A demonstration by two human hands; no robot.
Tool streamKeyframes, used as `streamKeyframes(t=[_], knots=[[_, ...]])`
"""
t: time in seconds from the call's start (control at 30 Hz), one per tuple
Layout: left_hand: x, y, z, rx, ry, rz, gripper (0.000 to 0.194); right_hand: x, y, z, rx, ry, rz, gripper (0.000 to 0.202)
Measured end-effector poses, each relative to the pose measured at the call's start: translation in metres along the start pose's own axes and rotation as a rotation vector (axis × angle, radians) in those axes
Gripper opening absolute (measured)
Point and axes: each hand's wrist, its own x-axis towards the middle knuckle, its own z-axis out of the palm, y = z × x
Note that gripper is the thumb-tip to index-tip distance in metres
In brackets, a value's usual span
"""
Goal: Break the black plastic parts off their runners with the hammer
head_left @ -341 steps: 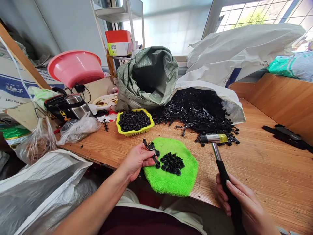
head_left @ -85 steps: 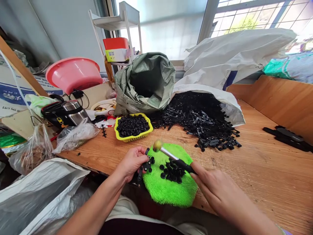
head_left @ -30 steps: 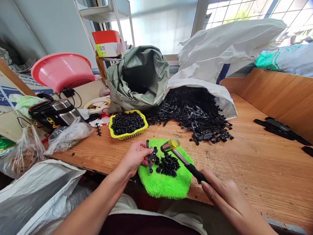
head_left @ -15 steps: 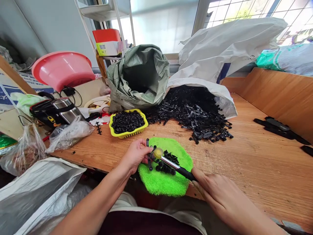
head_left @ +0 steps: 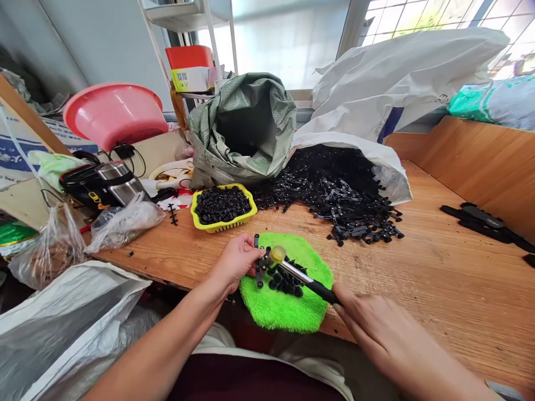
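My left hand (head_left: 241, 257) pinches a black plastic part (head_left: 258, 274), long and thin with short side arms, at the left side of a fluffy green cloth (head_left: 280, 317). In my right hand (head_left: 363, 314) is a small mallet (head_left: 301, 274) with a yellowish head, a shiny metal shaft and a black grip. Its head hovers at or just over the right side of the part; whether they touch I cannot tell. Small round black pieces (head_left: 286, 281) lie in a heap on the cloth under the mallet's shaft.
A yellow basket (head_left: 224, 225) full of black pieces stands behind the cloth. Long black parts (head_left: 355, 206) spill from a white sack (head_left: 401, 181). Beside it sits an open green woven sack (head_left: 200, 150). Black straps (head_left: 487, 223) lie at right, a plastic bag (head_left: 125, 225) at left.
The whole view has shifted slightly, with things appearing a little further right. The mallet's head is still beside the part, and both hands keep their hold.
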Motion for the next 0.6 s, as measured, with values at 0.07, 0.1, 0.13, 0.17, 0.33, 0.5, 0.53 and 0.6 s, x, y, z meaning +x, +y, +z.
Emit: streamKeyframes(t=[0.07, 0.1, 0.13, 0.17, 0.33, 0.5, 0.53, 0.6], knots=[[-0.0001, -0.0002, -0.0002, 0.000, 0.004, -0.001, 0.024, -0.0020, 0.0000, 0.0003, -0.030, -0.028, -0.027, 0.037], [-0.0001, -0.0003, -0.0003, -0.005, -0.002, -0.001, 0.024, -0.0029, 0.0001, 0.0005, -0.021, -0.037, -0.017, 0.036], [-0.0001, -0.0003, -0.0003, -0.011, -0.005, 0.004, 0.025, -0.0037, 0.0000, 0.0010, -0.005, -0.047, 0.003, 0.035], [0.0001, -0.0003, -0.0002, -0.013, -0.005, 0.012, 0.025, -0.0043, 0.0000, 0.0017, 0.006, -0.057, 0.024, 0.034], [0.0014, 0.0001, 0.0002, 0.007, 0.005, 0.017, 0.028, -0.0041, 0.0015, 0.0050, 0.028, -0.070, 0.018, 0.036], [0.0007, 0.0016, 0.0007, 0.035, 0.009, 0.002, 0.029, -0.0011, 0.0041, 0.0044, 0.037, -0.082, 0.043, 0.034], [0.0005, 0.0018, 0.0010, 0.041, 0.020, 0.002, 0.029, -0.0009, 0.0043, 0.0046, 0.016, -0.083, 0.027, 0.034], [0.0002, 0.0021, 0.0019, 0.038, 0.023, -0.003, 0.028, -0.0009, 0.0040, 0.0061, 0.018, -0.059, 0.018, 0.034]])
